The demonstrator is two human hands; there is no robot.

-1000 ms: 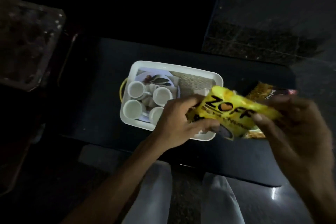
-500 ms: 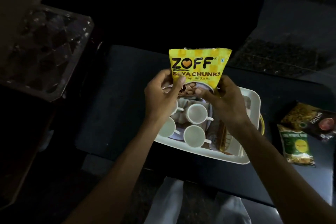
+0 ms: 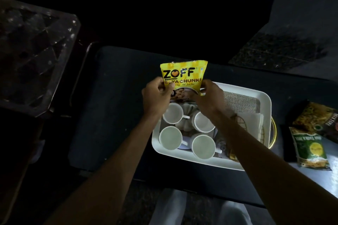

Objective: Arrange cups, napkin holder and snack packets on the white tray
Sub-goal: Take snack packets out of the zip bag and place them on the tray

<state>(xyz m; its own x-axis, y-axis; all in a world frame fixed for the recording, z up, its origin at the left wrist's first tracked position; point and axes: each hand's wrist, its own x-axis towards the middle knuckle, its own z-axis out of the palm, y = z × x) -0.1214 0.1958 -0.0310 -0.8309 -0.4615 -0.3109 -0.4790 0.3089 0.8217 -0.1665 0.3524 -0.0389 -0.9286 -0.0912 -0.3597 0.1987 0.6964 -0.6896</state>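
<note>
Both hands, left hand (image 3: 158, 95) and right hand (image 3: 210, 97), pinch the yellow snack packet (image 3: 183, 76) by its sides, holding it upright just past four white cups (image 3: 186, 133) in the white tray (image 3: 266, 100).

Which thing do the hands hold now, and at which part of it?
Both hands hold the yellow snack packet upright: the left hand grips its left edge, the right hand its right edge, at the lower half.
</note>
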